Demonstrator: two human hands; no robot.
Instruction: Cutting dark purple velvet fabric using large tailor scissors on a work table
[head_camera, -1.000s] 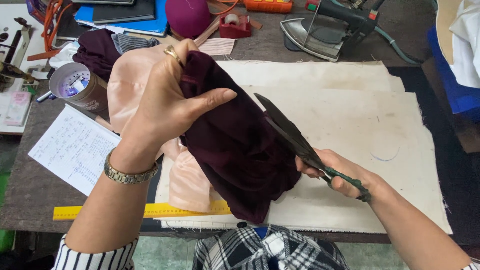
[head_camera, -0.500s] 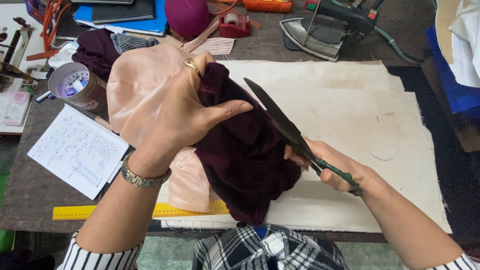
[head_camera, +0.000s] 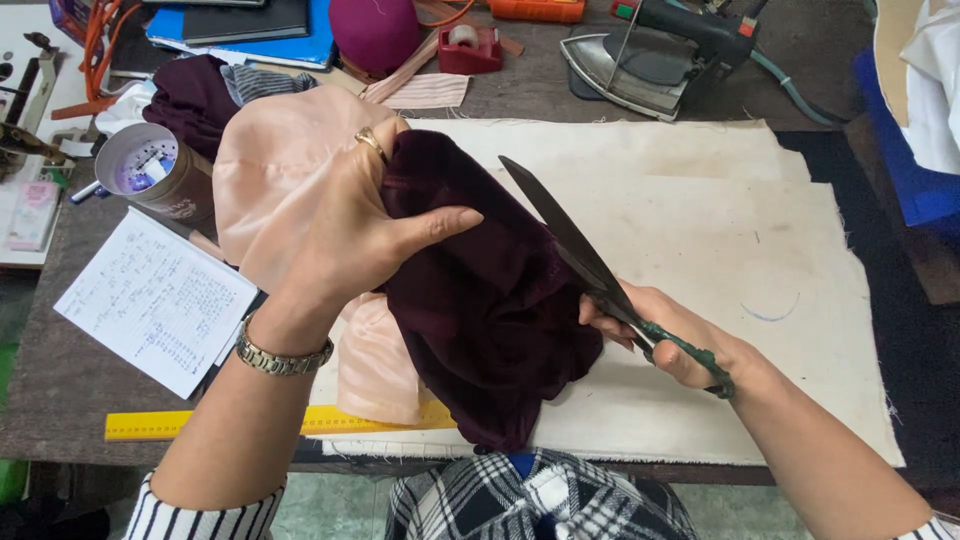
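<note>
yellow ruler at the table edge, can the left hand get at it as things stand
Probably not straight away: the left hand is gripping the dark maroon fabric, and that fabric and the peach cloth lie over part of the yellow ruler.

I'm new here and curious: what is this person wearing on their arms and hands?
Both forearms are bare, with black-and-white striped sleeves pushed up near the elbows. The left hand has a gold ring and a metal wristwatch. The right hand shows no jewellery.

Maroon cloth (head_camera: 490, 300), scissors (head_camera: 590, 265) in hands
</note>
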